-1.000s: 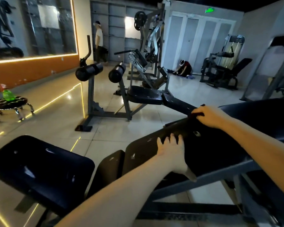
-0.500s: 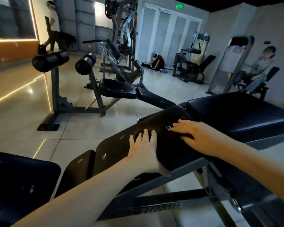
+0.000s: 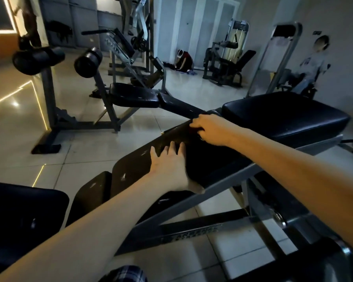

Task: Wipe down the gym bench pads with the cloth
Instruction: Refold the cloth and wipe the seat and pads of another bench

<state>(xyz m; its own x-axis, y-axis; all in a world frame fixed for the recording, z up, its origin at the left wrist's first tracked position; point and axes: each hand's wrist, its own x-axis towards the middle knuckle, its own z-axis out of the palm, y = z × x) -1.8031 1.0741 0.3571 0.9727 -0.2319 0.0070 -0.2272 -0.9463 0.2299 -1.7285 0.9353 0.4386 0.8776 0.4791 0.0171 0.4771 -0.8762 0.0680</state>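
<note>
A long black bench pad [image 3: 135, 167] slopes up from lower left to the middle, and its surface is scuffed. A thicker black seat pad [image 3: 283, 115] adjoins its far end. My left hand [image 3: 171, 165] lies flat on the long pad with fingers spread and nothing in it. My right hand [image 3: 212, 129] rests at the pad's far upper end. Its fingers curl over a dark cloth [image 3: 193, 130], of which only a small reddish edge shows.
The bench's grey steel frame [image 3: 192, 200] runs under the pads. Another black pad [image 3: 18, 220] sits at lower left. A second bench [image 3: 132, 94] with roller pads [image 3: 86, 62] stands beyond on the tiled floor. A person [image 3: 314, 64] sits on a machine at the right.
My right hand slid from the middle of the long pad to its far upper end. My left hand stayed flat on the pad. The view swung a little to the right.
</note>
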